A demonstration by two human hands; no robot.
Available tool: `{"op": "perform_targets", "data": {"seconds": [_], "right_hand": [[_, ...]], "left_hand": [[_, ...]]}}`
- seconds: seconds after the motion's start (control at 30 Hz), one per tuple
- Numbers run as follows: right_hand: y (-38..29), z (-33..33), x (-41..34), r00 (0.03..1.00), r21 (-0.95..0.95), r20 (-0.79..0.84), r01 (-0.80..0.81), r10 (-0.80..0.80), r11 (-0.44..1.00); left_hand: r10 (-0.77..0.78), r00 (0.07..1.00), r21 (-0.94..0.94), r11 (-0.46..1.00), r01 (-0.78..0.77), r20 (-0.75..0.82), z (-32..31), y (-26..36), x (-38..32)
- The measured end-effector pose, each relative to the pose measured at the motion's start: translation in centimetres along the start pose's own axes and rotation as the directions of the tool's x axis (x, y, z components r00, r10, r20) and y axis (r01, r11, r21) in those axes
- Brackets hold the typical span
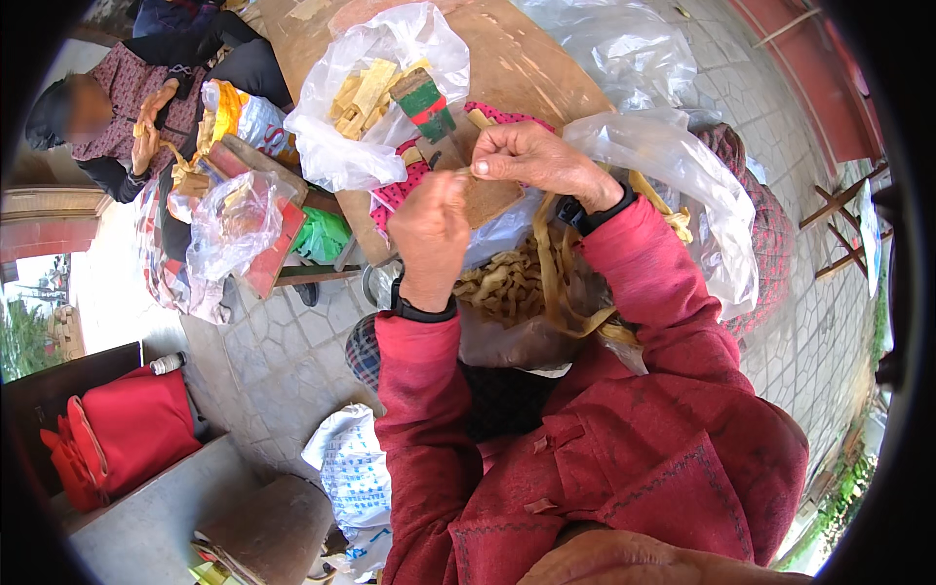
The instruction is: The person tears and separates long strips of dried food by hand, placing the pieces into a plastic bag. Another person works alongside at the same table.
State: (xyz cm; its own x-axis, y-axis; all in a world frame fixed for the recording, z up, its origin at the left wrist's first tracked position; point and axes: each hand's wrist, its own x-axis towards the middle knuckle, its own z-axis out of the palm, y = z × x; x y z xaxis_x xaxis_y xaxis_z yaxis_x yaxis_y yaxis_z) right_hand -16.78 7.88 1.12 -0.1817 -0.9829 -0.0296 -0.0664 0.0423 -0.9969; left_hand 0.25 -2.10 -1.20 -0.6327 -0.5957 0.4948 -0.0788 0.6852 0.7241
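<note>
My left hand (431, 238) and my right hand (530, 157) meet above a small wooden board (497, 208). Their fingertips pinch a thin strip (466, 170), mostly hidden by the fingers. Just beyond them stands a block wrapped in green and red (433, 117). Pink dotted cloth (413, 183) lies under the board's far side. Below my hands, a plastic bag on my lap holds many crinkled tan strips (504, 285). Long flat strips (545, 245) trail down beside my right wrist into that bag. Yellowish folded pieces (369, 95) fill a clear plastic bag (439, 40) on the table.
The brown tabletop (545, 69) extends ahead. At right, another clear bag (720, 212) holds more strips. A co-worker (124, 124) sits at far left, hands around a strip, near a small plastic bag (238, 216). A white printed sack (356, 475) lies on the paving (270, 373).
</note>
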Motion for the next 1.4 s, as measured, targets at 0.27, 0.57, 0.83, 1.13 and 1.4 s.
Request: {"op": "perform_targets", "data": {"seconds": [0.27,0.57,0.83,1.13,1.4], "right_hand": [[-1.4,-1.2,-1.1,0.964,0.429,-0.204,0.245,-0.171,0.870],[-1.4,1.2,-0.9,0.989,-0.372,0.006,0.138,-0.146,0.918],[-0.6,2.2,-0.5,0.977,-0.336,-0.107,0.138,-0.183,0.932],[-0.2,3.1,-0.4,0.830,-0.547,-0.176,0.365,-0.529,0.754],[0.1,2.7,-0.4,0.788,-0.718,-0.066,0.389,-0.613,0.577]], "left_hand": [[-0.193,0.979,-0.270,0.941,0.205,0.072,-0.9,0.2,0.4],[0.220,0.968,0.195,0.961,-0.195,-0.118,0.0,2.1,1.0],[0.084,0.995,-0.121,0.988,-0.091,-0.062,0.7,1.4,0.4],[-0.374,0.900,-0.787,0.474,0.395,0.226,0.7,1.0,0.5],[-0.448,0.846,-0.807,0.360,0.468,0.290,0.5,1.2,0.7]]}}
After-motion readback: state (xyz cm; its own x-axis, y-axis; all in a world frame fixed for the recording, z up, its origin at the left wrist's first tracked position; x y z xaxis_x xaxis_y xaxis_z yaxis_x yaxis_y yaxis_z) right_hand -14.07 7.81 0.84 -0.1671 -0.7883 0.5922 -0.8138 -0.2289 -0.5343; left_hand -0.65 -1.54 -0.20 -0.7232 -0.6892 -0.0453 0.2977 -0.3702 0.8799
